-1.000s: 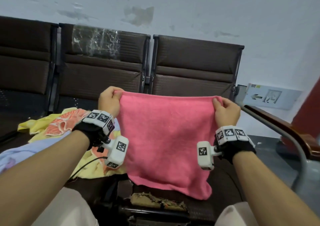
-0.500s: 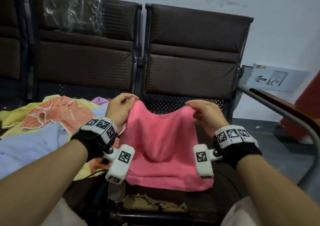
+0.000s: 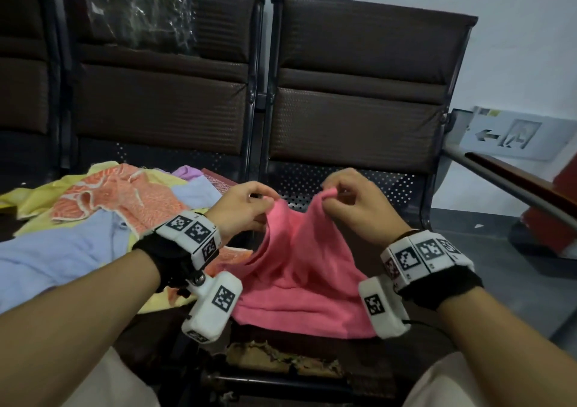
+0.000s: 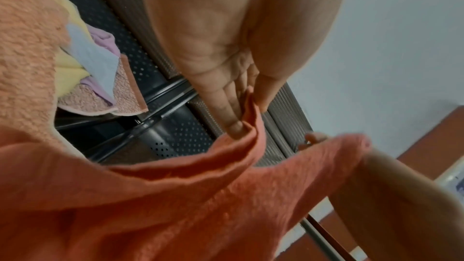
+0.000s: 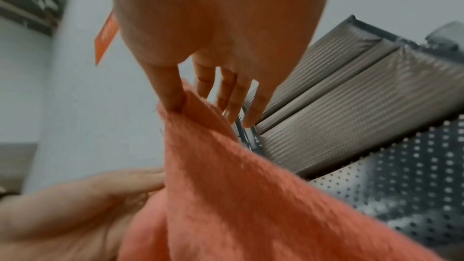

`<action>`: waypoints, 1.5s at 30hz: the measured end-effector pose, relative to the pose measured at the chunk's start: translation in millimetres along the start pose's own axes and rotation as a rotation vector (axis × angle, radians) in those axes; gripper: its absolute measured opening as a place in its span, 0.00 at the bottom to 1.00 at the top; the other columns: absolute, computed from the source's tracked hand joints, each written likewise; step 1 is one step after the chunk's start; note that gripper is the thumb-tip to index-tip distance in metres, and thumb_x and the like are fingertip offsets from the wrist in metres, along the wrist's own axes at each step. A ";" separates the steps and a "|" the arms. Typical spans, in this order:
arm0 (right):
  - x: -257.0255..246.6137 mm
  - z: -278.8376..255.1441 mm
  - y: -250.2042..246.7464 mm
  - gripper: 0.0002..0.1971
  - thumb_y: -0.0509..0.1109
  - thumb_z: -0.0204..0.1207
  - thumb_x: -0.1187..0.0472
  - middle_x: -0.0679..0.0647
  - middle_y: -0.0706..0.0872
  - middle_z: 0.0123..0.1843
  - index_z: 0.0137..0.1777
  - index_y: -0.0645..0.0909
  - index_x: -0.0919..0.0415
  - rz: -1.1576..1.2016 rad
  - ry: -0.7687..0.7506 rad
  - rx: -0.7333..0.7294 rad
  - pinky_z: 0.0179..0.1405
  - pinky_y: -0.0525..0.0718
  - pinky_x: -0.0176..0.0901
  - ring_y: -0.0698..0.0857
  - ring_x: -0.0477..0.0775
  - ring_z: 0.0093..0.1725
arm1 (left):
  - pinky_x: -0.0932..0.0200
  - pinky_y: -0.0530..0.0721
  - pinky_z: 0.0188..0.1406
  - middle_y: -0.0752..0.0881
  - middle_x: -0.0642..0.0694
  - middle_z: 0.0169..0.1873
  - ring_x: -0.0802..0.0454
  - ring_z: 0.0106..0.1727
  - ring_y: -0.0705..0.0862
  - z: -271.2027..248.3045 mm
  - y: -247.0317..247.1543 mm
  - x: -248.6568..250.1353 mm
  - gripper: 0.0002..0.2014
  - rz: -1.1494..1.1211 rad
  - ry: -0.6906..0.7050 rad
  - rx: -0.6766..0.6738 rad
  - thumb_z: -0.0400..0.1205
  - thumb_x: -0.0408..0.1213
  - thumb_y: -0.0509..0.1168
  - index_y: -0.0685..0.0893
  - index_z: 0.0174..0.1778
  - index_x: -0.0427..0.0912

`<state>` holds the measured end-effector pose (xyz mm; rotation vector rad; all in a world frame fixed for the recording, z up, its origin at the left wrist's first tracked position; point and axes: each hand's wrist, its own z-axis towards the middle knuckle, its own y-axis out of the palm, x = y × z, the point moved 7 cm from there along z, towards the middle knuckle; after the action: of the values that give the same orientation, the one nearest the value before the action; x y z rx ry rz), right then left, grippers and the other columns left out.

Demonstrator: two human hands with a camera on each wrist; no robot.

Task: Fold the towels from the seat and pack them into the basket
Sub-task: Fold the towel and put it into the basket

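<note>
A pink towel [image 3: 299, 269] hangs between my hands over the right-hand seat [image 3: 349, 185], its lower edge lying on the seat front. My left hand [image 3: 246, 203] pinches its left top corner, and my right hand [image 3: 346, 200] pinches its right top corner; the two corners are close together and the cloth sags between them. The left wrist view shows my fingers [image 4: 233, 118] clamped on the towel's edge [image 4: 226, 195]. In the right wrist view my thumb [image 5: 170, 94] presses the towel [image 5: 238, 195] against a finger. No basket is in view.
A heap of towels lies on the seat to the left: orange-patterned [image 3: 125, 200], pale blue [image 3: 68, 250], yellow [image 3: 37, 200] and lilac [image 3: 187, 172]. Dark chair backs [image 3: 359, 79] rise behind. A railing [image 3: 515, 185] slants at the right. My knees are at the bottom edge.
My hands have come down from chest height and moved toward each other, so the towel, first stretched flat, now sags in a fold between its two top corners.
</note>
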<state>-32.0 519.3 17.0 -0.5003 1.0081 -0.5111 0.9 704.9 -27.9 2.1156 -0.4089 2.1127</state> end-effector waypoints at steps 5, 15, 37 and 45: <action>2.5 -3.8 21.2 0.07 0.74 0.73 0.68 0.52 0.89 0.38 0.39 0.84 0.54 0.187 0.078 -0.108 0.44 0.83 0.53 0.85 0.50 0.39 | 0.54 0.79 0.41 0.81 0.32 0.42 0.41 0.43 0.77 -9.4 18.9 6.6 0.06 0.021 0.026 -0.067 0.81 0.25 0.63 0.84 0.51 0.33; 17.0 -8.6 41.5 0.17 0.84 0.60 0.57 0.42 0.78 0.24 0.34 0.75 0.51 0.049 0.169 -0.059 0.25 0.72 0.27 0.73 0.35 0.22 | 0.64 0.86 0.33 0.84 0.42 0.32 0.57 0.27 0.82 -11.6 36.1 -3.6 0.12 -0.032 -0.076 -0.163 0.82 0.26 0.61 0.82 0.60 0.27; 13.3 -22.0 51.4 0.11 0.67 0.80 0.54 0.50 0.81 0.42 0.57 0.72 0.57 -0.372 0.062 -0.337 0.46 0.74 0.43 0.81 0.50 0.41 | 0.59 0.67 0.32 0.71 0.52 0.27 0.57 0.30 0.68 -6.9 -7.7 17.5 0.16 0.142 0.261 0.178 0.83 0.27 0.52 0.74 0.32 0.46; 11.2 -28.2 23.3 0.09 0.77 0.68 0.53 0.47 0.74 0.41 0.40 0.84 0.57 -0.603 0.091 -0.318 0.48 0.80 0.47 0.76 0.49 0.44 | 0.78 0.70 0.36 0.86 0.52 0.35 0.68 0.33 0.79 -32.6 6.6 43.7 0.15 0.752 0.523 -0.049 0.78 0.26 0.62 0.86 0.57 0.40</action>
<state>-48.1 526.1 -17.1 -1.0878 1.0256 -0.9200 -32.9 703.1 15.4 1.3922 -1.3068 2.8586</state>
